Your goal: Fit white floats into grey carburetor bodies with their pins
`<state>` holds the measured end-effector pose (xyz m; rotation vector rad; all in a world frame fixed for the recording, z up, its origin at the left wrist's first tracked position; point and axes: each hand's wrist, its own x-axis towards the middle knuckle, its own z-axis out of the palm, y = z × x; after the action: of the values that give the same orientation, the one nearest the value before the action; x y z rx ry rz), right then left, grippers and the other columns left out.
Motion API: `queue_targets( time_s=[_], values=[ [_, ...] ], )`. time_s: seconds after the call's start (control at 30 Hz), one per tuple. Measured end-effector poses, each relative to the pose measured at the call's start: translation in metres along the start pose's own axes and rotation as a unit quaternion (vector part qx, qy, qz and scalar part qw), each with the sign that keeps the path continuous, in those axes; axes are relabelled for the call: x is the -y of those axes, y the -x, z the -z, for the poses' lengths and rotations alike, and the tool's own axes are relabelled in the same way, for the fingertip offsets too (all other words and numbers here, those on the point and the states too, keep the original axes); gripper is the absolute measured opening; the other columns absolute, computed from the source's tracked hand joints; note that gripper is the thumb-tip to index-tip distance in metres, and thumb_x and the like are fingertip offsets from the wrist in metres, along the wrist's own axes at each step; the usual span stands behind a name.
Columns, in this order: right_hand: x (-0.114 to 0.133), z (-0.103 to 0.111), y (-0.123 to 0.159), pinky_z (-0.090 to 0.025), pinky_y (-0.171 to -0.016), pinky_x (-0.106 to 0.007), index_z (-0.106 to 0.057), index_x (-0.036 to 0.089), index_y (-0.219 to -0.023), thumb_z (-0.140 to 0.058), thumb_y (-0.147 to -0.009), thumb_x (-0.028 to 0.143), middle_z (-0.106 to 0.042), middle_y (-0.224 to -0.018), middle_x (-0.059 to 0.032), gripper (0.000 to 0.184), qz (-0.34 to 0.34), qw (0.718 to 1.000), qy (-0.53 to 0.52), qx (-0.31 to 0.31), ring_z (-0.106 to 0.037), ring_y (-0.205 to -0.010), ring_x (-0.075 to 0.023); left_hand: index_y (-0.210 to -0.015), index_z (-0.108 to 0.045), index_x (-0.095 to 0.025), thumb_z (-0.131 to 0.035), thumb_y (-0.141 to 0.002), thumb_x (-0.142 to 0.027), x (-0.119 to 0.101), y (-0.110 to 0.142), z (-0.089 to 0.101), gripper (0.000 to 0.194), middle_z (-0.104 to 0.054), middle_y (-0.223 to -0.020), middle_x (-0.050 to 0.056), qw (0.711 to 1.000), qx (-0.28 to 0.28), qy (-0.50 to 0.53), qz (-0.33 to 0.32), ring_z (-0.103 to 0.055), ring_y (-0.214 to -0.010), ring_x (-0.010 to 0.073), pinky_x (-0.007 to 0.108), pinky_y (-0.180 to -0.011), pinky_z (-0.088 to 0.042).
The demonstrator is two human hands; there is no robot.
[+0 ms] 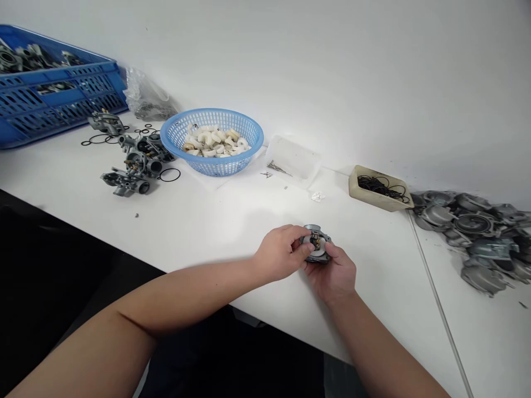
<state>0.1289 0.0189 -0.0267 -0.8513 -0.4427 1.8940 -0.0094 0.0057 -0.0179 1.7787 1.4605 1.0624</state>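
Observation:
Over the white table, a grey carburetor body (325, 241) rests in my right hand (335, 275), whose fingers wrap round its right and lower side. Its inner face, with small brass parts, is turned up. A white curved plastic float (318, 252) sits in that face. From the left, my left hand (282, 253) reaches in with thumb and fingers bent together at the float's left side. The fingers cover part of both the float and the body.
A blue basket (212, 170) of white floats stands behind. Near it are a clear tray (305, 160) with thin pins and a cream box (370, 198) of black O-rings. Several carburetors (136, 163) lie left beside a blue crate (95, 83); float bowls (473, 224) lie right.

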Motion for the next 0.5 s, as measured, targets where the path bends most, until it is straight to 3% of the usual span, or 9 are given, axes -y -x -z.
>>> queue_targets(
  time_s=[0.33,0.5],
  values=[
    [-0.0006,-0.0005,0.0006,-0.056,-0.063,-0.031,-0.07,0.023,-0.094,-0.071,-0.067,0.026,-0.072,-0.086,-0.0023,0.028,0.017,0.999,0.027,-0.009,-0.066,-0.08,-0.0207,-0.106,-0.065,-0.021,-0.056,-0.086,-0.029,0.0036,0.0016,-0.0031,0.024,-0.065,-0.081,0.002,1.0,0.001,0.005,0.003,-0.06,-0.076,0.0159,0.028,-0.069,-0.048],
    [-0.0014,0.002,0.001,-0.056,-0.071,-0.037,-0.069,0.025,-0.097,-0.072,-0.068,0.028,-0.071,-0.09,-0.0022,0.03,0.042,0.998,0.042,0.0,-0.066,-0.084,-0.0219,-0.108,-0.062,-0.02,-0.053,-0.086,-0.027,-0.003,0.0053,-0.0024,0.025,-0.066,-0.086,0.003,1.0,-0.006,-0.023,0.018,-0.06,-0.078,0.017,0.03,-0.07,-0.047]
  ],
)
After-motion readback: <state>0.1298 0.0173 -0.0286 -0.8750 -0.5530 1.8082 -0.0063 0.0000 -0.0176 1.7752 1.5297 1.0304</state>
